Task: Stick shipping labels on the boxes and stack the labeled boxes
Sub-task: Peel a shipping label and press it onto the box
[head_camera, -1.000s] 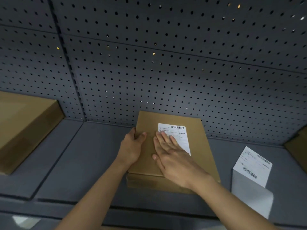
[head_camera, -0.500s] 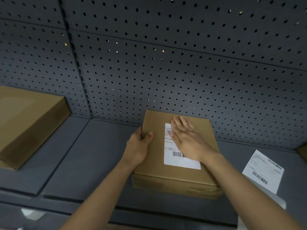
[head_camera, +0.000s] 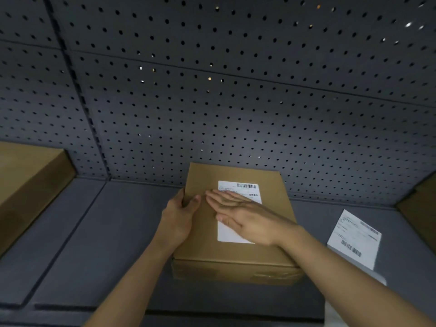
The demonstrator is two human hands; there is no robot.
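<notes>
The box is set on the gray shelf. Its left edge is held by the left hand, thumb on top. The white label on the box is pressed by the flat right hand, fingers straight. Right of the box, spare labels are laid.

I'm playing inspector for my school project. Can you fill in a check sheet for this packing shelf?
Surface: grey shelf, flat, with seams between its panels.
Job's things: middle box lies flat with a white label on its top; loose label sheet lies to its right; left box and right box sit at the edges, only partly in view.
Clutter: nothing seen.
Hands: left hand grips the middle box's left edge; right hand presses flat on the label.
Cables: nothing seen.
Surroundings: grey pegboard behind the shelf.
</notes>
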